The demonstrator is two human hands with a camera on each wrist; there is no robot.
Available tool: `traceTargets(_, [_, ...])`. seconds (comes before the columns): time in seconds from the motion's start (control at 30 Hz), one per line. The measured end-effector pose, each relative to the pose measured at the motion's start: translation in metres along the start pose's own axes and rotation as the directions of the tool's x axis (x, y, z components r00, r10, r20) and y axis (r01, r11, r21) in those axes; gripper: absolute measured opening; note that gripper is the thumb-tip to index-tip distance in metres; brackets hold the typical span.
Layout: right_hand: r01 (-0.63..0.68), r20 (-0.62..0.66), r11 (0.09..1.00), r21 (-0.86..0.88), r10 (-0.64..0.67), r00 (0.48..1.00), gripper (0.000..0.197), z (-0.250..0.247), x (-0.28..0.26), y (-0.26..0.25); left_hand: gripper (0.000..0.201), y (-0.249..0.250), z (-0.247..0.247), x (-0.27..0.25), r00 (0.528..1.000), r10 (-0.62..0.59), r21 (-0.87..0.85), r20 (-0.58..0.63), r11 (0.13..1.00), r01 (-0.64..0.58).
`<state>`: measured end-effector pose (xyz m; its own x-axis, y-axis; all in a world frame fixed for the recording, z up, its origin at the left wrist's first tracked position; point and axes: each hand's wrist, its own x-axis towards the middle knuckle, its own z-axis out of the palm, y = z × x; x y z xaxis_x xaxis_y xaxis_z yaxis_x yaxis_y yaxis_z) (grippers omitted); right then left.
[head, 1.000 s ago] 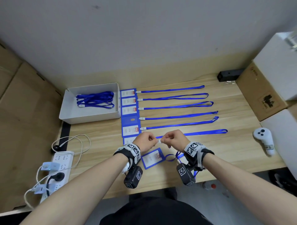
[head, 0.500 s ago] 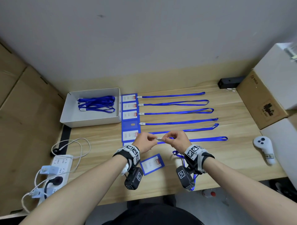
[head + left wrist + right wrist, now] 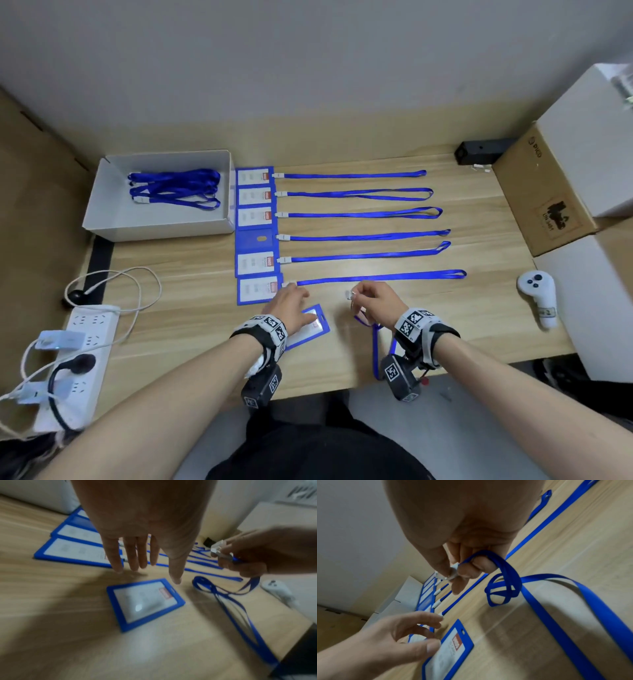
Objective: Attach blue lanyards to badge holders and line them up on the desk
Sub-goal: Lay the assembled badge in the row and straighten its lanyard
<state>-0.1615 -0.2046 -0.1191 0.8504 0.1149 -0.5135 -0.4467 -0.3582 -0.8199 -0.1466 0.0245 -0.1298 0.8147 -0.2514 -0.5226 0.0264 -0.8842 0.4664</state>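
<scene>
With my right hand (image 3: 371, 298) pinching the limp lanyard's (image 3: 556, 601) stiff white clip (image 3: 448, 573), my left hand (image 3: 291, 303), fingers straight and apart, hovers over the light, slick badge holder (image 3: 145, 603) lying flat on the tabletop (image 3: 445, 325), best taken by its edges.

Bench (image 3: 445, 329): box (image 3: 113, 219) at far left, spare lanyards (image 3: 173, 186) inside. Right of box, column of six badge holders (image 3: 255, 233), lanyards trailing right. Loose holder (image 3: 313, 329) before the column. Power strip (image 3: 78, 346) near-left; controller (image 3: 537, 298) right.

Bare desk (image 3: 445, 318) lies right of the loose badge holder (image 3: 310, 327); finished row (image 3: 257, 263) crowds behind.
</scene>
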Motion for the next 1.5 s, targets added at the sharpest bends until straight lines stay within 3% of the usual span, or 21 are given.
traceTargets(0.17, [0.049,0.007,0.995,-0.09,-0.049,0.999,0.021,-0.005,-0.003,0.019,0.074,-0.01,0.038,0.0,0.999,0.033,0.347,-0.017,0.938,-0.025])
traceTargets(0.23, [0.04,0.003,0.991,-0.127,-0.04,0.999,0.018,-0.005,-0.003,0.023,0.075,-0.009,0.044,0.002,0.997,0.056,0.376,-0.059,0.926,-0.03])
traceTargets(0.3, [0.034,0.009,0.985,-0.17,-0.033,0.999,0.015,-0.004,-0.002,0.026,0.067,-0.006,0.045,0.003,0.997,0.036,0.305,-0.067,0.952,-0.014])
traceTargets(0.4, [0.035,0.04,0.971,-0.237,-0.026,0.999,0.013,-0.004,-0.001,0.023,0.032,-0.006,0.045,0.002,0.999,0.023,0.033,-0.033,0.999,-0.022])
traceTargets(0.5, [0.043,0.063,0.968,-0.248,-0.028,0.998,0.014,-0.003,0.001,0.013,0.013,-0.005,0.036,-0.003,0.996,0.08,-0.246,-0.032,0.965,-0.086])
traceTargets(0.57, [0.061,0.081,0.969,-0.241,-0.043,0.996,0.016,0.0,0.004,0.003,0.011,-0.003,0.022,-0.009,0.991,0.124,-0.313,-0.048,0.941,-0.133])
traceTargets(0.8, [0.138,0.172,0.98,-0.146,-0.112,0.979,0.014,0.008,0.014,-0.04,0.007,-0.001,-0.03,-0.015,0.989,0.141,-0.299,-0.039,0.943,-0.146])
traceTargets(0.93, [0.193,0.195,0.966,-0.172,-0.158,0.968,0.01,0.006,0.017,-0.064,0.02,0.001,-0.06,-0.022,0.982,0.179,-0.317,-0.05,0.93,-0.186])
traceTargets(1.03, [0.203,0.174,0.962,-0.184,-0.171,0.97,0.012,0.004,0.018,-0.081,0.006,0.006,-0.081,-0.027,0.979,0.192,-0.294,-0.07,0.934,-0.204])
traceTargets(1.5, [0.285,0.067,0.936,-0.205,-0.277,0.958,0.016,-0.015,0.019,-0.163,0.019,0.029,-0.172,-0.023,0.935,0.328,-0.196,-0.137,0.916,-0.35])
